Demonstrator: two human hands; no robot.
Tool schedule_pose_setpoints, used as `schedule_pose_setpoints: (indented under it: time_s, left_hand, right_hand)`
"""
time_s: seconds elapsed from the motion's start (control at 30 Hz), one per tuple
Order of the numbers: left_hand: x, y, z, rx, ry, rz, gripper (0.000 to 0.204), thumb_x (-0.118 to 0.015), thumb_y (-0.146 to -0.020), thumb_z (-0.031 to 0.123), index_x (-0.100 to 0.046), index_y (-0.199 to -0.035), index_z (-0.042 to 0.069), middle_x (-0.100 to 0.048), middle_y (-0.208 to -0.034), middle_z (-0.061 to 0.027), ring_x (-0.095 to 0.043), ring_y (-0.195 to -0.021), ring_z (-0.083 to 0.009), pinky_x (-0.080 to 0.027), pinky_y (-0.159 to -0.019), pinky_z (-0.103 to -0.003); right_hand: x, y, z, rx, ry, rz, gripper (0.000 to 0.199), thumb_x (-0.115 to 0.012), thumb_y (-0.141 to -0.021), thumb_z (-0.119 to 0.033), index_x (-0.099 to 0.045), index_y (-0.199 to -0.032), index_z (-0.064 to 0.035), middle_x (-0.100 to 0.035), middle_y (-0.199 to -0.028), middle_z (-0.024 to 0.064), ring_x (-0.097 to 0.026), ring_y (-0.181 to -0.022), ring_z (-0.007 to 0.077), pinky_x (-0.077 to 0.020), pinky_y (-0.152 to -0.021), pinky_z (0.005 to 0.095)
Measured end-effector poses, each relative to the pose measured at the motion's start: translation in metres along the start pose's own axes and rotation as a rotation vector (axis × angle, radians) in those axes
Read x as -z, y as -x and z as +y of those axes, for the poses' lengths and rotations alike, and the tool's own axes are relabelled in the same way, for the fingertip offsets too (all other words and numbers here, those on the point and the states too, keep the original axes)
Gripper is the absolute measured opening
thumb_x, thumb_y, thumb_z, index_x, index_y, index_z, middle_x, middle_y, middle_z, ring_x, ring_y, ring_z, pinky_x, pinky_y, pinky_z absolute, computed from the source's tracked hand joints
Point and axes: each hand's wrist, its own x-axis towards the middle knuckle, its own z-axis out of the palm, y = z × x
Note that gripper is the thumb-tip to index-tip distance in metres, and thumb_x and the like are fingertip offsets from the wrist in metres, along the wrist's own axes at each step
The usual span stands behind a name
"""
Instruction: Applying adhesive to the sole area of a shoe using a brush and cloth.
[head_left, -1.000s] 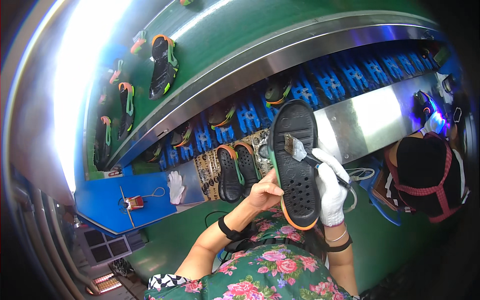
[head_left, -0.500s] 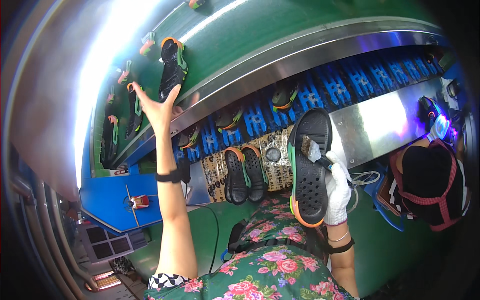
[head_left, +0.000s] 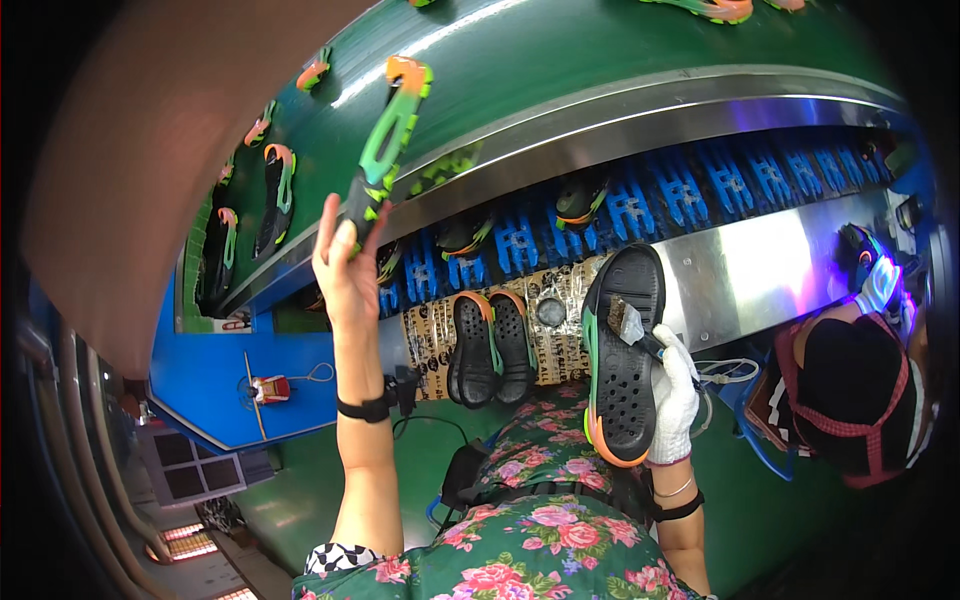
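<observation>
My left hand (head_left: 347,268) is raised toward the upper green conveyor belt (head_left: 600,60) and grips a shoe sole (head_left: 385,140) with green and orange edges, lifted on its side off the belt. My right hand (head_left: 673,398), in a white glove, holds a black shoe sole (head_left: 622,370) with an orange rim upright against my chest, together with a small brush (head_left: 630,325) that rests on the sole's upper part. Two more black soles (head_left: 488,345) lie side by side on a patterned mat (head_left: 560,305) in front of me.
Several soles ride the upper green belt, such as one at the left (head_left: 275,195). A lower conveyor of blue racks (head_left: 640,205) carries a few soles (head_left: 580,205). A shiny metal panel (head_left: 770,275) runs below it. Another person with a dark cap (head_left: 855,395) works at my right.
My left hand left the black sole, reached up to the green belt and has taken hold of a green and orange sole, lifting it. My right hand lowered the black sole slightly.
</observation>
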Motion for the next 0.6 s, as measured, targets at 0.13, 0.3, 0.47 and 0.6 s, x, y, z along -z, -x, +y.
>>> schedule_pose_setpoints:
  time_s: [0.13, 0.3, 0.47, 0.6]
  left_hand:
    - [-0.014, 0.046, 0.008, 0.047, -0.029, -0.049, 0.081, -0.072, -0.087, 0.023, -0.036, -0.152, -0.01, -0.056, -0.14, -0.0239, -0.058, -0.13, -0.035, -0.04, -0.119, -0.054]
    - [-0.031, 0.07, 0.022, 0.14, 0.011, -0.06, 0.104, -0.084, -0.074, 0.03, -0.032, -0.155, -0.009, -0.067, -0.127, -0.0164, -0.067, -0.115, -0.022, -0.05, -0.107, -0.036]
    - [-0.038, 0.076, 0.03, 0.14, 0.055, -0.104, 0.106, -0.085, -0.075, 0.028, -0.028, -0.155, -0.011, -0.067, -0.126, -0.0167, -0.067, -0.115, -0.0226, -0.048, -0.108, -0.035]
    - [-0.035, 0.076, 0.028, 0.126, 0.118, -0.091, 0.102, -0.087, -0.072, 0.017, -0.033, -0.155, -0.008, -0.063, -0.131, -0.0186, -0.065, -0.118, -0.0233, -0.046, -0.109, -0.035]
  right_hand:
    - [0.003, -0.002, 0.003, -0.011, 0.021, 0.028, 0.038, -0.059, -0.099, -0.013, -0.063, -0.13, 0.0086, -0.065, -0.131, 0.0169, -0.057, -0.126, 0.0249, -0.0372, -0.116, 0.0397]
    - [0.009, -0.002, 0.008, 0.002, 0.118, -0.023, 0.038, -0.059, -0.098, -0.012, -0.063, -0.13, 0.0091, -0.065, -0.131, 0.0166, -0.058, -0.125, 0.0243, -0.0381, -0.114, 0.0389]
    - [0.009, 0.003, 0.012, -0.021, 0.076, -0.026, 0.037, -0.059, -0.099, -0.011, -0.063, -0.129, 0.0084, -0.065, -0.132, 0.0166, -0.058, -0.125, 0.025, -0.0381, -0.115, 0.0391]
    - [-0.002, 0.008, 0.005, -0.03, 0.06, -0.034, 0.036, -0.057, -0.1, -0.011, -0.063, -0.129, 0.0079, -0.065, -0.131, 0.0163, -0.058, -0.125, 0.0252, -0.0392, -0.115, 0.0398]
